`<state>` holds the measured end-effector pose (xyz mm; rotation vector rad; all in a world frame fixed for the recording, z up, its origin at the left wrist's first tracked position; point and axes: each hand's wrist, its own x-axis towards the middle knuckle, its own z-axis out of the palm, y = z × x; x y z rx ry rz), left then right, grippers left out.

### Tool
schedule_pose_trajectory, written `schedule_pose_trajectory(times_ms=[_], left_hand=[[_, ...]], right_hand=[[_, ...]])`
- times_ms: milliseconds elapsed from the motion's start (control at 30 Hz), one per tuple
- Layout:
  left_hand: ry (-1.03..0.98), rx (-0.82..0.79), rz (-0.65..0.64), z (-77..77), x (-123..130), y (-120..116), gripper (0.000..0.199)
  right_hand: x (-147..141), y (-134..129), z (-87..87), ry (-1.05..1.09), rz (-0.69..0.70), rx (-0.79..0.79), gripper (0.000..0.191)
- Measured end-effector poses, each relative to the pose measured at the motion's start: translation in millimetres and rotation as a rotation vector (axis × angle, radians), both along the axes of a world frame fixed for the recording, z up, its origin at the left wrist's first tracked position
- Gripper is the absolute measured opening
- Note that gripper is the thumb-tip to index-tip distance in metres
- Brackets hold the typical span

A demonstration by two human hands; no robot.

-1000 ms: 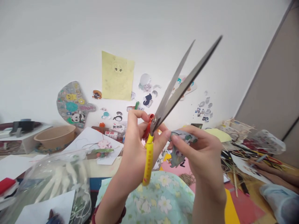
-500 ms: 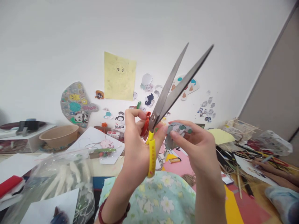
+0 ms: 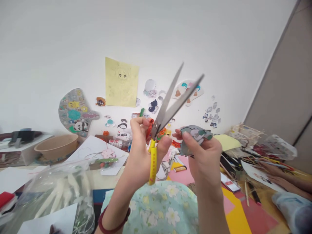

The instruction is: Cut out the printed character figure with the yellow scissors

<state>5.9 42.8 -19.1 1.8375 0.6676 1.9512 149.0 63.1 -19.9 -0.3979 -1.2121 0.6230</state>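
Observation:
In the head view, my left hand [image 3: 140,156] is closed around the handles of a large pair of scissors [image 3: 168,107], one grip yellow and the other red. The blades stand apart and point up and to the right, in front of the wall. My right hand [image 3: 206,159] pinches a small grey paper cutout [image 3: 193,135] with white and green patches, thumb in front. The cutout is to the right of the scissors' pivot and apart from the blades. Fingers cover part of it.
A clear plastic bag [image 3: 65,185] with white pieces lies at the left, before a tan bowl [image 3: 57,144]. Pink and yellow paper [image 3: 234,208], sticks and tools crowd the right side. Another person's hands [image 3: 275,172] are at the far right. Cutouts and a yellow drawing [image 3: 122,87] hang on the wall.
The right hand has moved away from the left hand with the cutout, which now shows more of its surface. The scissors have dipped lower, blades still apart.

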Motion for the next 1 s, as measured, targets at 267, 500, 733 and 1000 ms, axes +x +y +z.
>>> schedule_pose_trajectory(times_ms=[267, 500, 733, 1000], left_hand=[[0.239, -0.171, 0.064, -7.6, 18, 4, 0.056], [0.285, -0.194, 0.068, -8.7, 25, 1, 0.05], [0.285, -0.191, 0.06, -10.6, 23, 1, 0.045], [0.27, -0.222, 0.036, -9.9, 22, -1, 0.046]], right_hand=[[-1, -1, 2.8, 0.212, -0.079, 0.056, 0.014], [5, 0, -0.6, 0.159, 0.037, 0.053, 0.014], [5, 0, 0.0, 0.102, 0.056, 0.035, 0.016], [2, 0, -1.6, 0.134, 0.187, 0.01, 0.02]])
